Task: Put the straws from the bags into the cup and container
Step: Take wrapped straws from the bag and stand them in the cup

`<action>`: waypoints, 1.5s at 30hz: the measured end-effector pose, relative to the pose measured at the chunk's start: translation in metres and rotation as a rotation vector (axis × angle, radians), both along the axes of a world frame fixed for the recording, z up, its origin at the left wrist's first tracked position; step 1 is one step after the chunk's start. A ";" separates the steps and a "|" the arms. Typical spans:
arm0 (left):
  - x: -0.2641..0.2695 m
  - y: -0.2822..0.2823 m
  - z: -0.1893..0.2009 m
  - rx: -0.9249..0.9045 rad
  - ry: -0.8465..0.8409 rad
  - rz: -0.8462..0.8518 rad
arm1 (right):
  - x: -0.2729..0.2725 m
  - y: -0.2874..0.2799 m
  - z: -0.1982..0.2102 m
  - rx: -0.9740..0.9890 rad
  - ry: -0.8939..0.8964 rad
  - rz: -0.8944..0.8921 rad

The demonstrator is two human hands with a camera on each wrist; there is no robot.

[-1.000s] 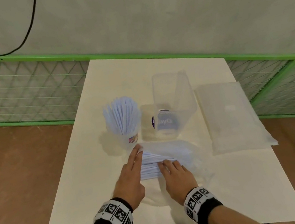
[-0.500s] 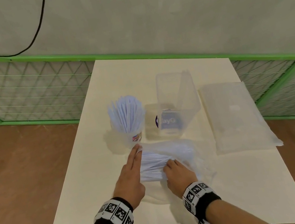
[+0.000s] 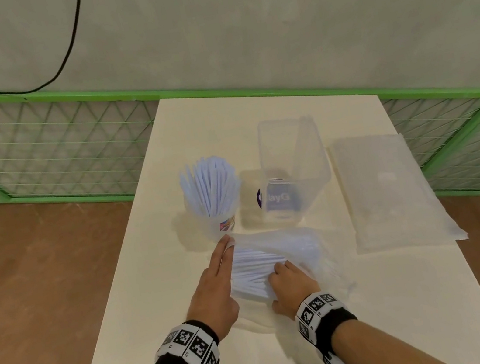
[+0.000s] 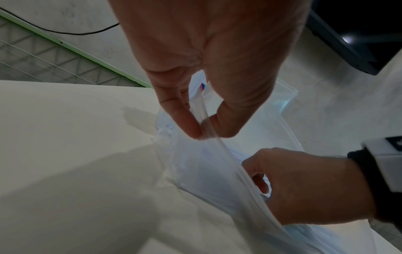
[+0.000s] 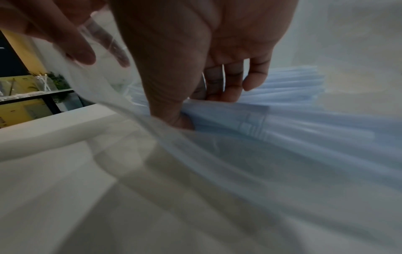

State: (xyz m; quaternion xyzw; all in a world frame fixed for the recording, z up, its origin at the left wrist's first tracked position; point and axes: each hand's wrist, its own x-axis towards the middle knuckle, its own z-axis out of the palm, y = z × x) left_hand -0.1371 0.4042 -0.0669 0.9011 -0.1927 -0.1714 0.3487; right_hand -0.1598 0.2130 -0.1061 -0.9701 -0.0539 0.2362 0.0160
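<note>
1. The right hand (image 3: 292, 285) is reached into the mouth of a clear plastic bag (image 3: 300, 241) lying on the table (image 3: 146, 310). In the right wrist view its thumb and curled fingers (image 5: 234, 80) close round a bundle of pale blue straws (image 5: 282, 120) inside the bag.
2. The left hand (image 3: 215, 285) lies at about 9 o'clock from the right hand, touching the straw ends. In the head view its fingers look stretched out along the bag's left side. In the left wrist view the thumb and forefinger (image 4: 185, 120) pinch the bag's upper rim (image 4: 206, 123) and hold it up, so the mouth stands open.
3. The bagged straws (image 3: 257, 267) run roughly from 9 to 3 o'clock across the table, fanned out toward 3 o'clock under the film.
4. At about 11 o'clock from the hands stands the cup (image 3: 223, 220), upright and packed with pale blue straws (image 3: 210, 187) that rise above its rim. The left forefinger tip is just beside its base.
5. At about 12 to 1 o'clock stands the clear container (image 3: 293, 172), upright, just beside the cup, with a blue label low on its near face. No straws show in it.
6. At about 2 o'clock, apart from the container, a second clear bag (image 3: 387, 188) lies flat on the table; its contents cannot be told.
7. Behind the table runs a green mesh fence (image 3: 43, 146) against a grey wall, with a black cable (image 3: 70, 45) hanging on the wall.
</note>
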 end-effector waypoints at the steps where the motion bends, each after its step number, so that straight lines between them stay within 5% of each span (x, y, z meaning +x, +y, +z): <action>1: 0.000 0.000 0.000 -0.001 -0.001 0.000 | 0.001 0.000 0.001 0.001 0.005 0.004; 30: 0.003 0.000 0.001 -0.015 0.010 0.012 | 0.001 0.007 0.016 -0.029 0.050 0.045; 42: 0.007 0.005 0.000 -0.021 -0.008 0.025 | -0.019 -0.014 0.040 0.339 -0.061 -0.216; 45: 0.009 0.005 -0.001 -0.015 -0.028 0.024 | -0.025 -0.013 0.053 0.614 -0.148 -0.289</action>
